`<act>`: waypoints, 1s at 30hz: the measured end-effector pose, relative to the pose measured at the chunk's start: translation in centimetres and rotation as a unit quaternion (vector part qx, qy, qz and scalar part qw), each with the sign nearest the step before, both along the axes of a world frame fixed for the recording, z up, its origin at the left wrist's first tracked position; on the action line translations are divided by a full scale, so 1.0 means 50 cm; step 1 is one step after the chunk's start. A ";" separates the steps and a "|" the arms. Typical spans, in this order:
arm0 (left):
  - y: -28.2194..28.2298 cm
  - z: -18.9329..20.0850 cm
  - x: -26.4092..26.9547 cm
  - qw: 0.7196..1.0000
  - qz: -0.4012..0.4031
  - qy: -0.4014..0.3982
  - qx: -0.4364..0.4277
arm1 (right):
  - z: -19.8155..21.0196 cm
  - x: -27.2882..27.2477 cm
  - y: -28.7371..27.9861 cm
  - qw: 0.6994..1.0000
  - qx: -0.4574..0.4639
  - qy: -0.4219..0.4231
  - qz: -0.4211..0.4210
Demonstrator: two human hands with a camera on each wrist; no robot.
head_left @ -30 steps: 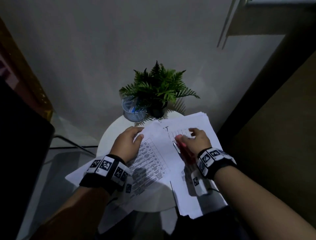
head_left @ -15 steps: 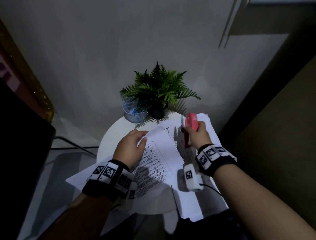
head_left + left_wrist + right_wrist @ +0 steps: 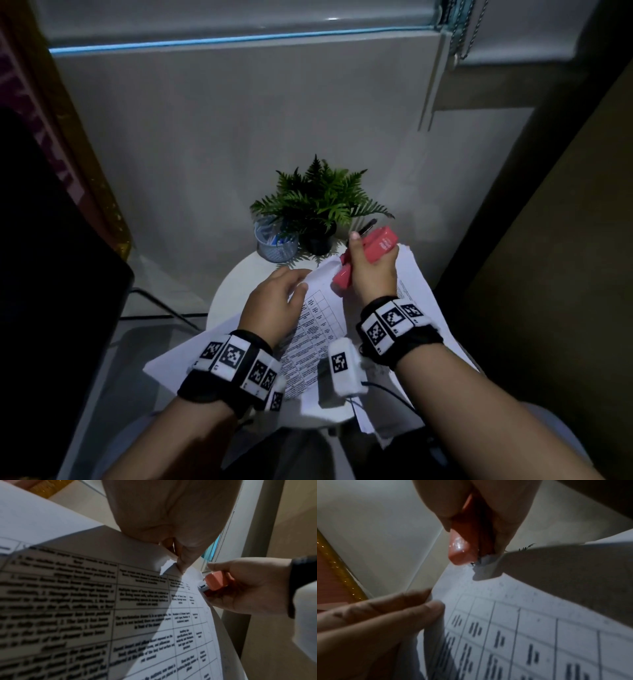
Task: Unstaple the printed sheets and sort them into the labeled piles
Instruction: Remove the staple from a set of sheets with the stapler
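round white table (image 3: 236, 281), left hand (image 3: 270, 308) pinching sheet corner (image 3: 169, 566), right hand (image 3: 371, 270) gripping pink stapler (image 3: 370, 253) nose-down toward it

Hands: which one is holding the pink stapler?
The right hand grips the pink stapler at the paper's corner; the left hand only pinches the printed sheet.

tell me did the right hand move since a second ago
Yes. The right hand gripping the pink stapler has lifted off the printed sheets and gone toward the potted fern at the table's far edge.
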State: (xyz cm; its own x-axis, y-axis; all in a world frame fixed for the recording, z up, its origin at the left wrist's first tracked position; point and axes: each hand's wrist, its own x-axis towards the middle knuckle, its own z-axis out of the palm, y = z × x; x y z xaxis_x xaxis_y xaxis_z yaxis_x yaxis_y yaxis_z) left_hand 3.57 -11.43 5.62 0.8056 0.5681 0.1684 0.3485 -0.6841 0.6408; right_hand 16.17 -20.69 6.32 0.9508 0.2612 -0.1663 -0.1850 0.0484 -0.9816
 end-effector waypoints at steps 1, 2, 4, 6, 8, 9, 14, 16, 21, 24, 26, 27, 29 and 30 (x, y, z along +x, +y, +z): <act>-0.004 0.003 -0.003 1.000 -0.003 -0.006 0.003 | 0.000 -0.004 0.000 1.000 -0.003 0.002 -0.001; -0.009 0.006 -0.005 1.000 -0.007 -0.014 0.007 | 0.003 -0.009 0.002 1.000 -0.008 0.006 0.001; -0.021 0.014 -0.010 0.999 -0.016 -0.027 0.013 | 0.011 -0.019 0.006 1.000 -0.007 0.002 -0.005; -0.032 0.022 -0.016 0.999 -0.027 -0.039 0.018 | 0.014 -0.020 0.009 1.000 -0.004 0.003 -0.008; -0.041 0.028 -0.022 0.998 -0.040 -0.044 0.019 | 0.016 -0.020 0.012 1.000 -0.017 -0.017 -0.015; -0.044 0.031 -0.026 0.998 -0.046 -0.043 0.018 | 0.014 -0.019 0.014 0.999 -0.023 -0.026 -0.016; -0.043 0.037 -0.047 0.999 -0.053 0.000 0.004 | 0.011 -0.015 0.016 0.999 -0.023 -0.032 -0.014; -0.034 0.036 -0.056 0.995 -0.056 0.084 0.028 | 0.020 -0.008 0.012 0.999 -0.017 -0.032 -0.017; -0.003 0.023 -0.078 0.990 -0.003 0.124 0.066 | 0.059 0.015 -0.023 0.997 0.060 -0.012 -0.041; 0.018 0.027 -0.090 0.995 0.059 0.063 0.050 | 0.071 0.038 -0.073 0.991 0.088 0.015 -0.097; 0.025 0.043 -0.096 0.995 0.098 -0.008 0.018 | 0.062 0.053 -0.102 0.989 0.098 0.041 -0.106; 0.024 0.051 -0.097 0.992 0.112 -0.049 -0.008 | 0.055 0.053 -0.115 0.989 0.105 0.054 -0.086; 0.017 0.066 -0.091 0.980 0.135 -0.129 -0.070 | 0.023 0.044 -0.130 0.992 0.102 0.072 -0.011; 0.014 0.068 -0.084 0.972 0.148 -0.157 -0.092 | 0.003 0.034 -0.136 0.993 0.083 0.080 0.037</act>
State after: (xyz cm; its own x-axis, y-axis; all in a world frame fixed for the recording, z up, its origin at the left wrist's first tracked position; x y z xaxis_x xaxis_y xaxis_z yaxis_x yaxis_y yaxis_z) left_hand -0.63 -10.74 9.01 0.5270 0.8114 0.2529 0.2795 -0.4465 0.8500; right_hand 17.85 -27.52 6.49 0.8926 0.3662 -0.2629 -0.3472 0.1867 -0.9190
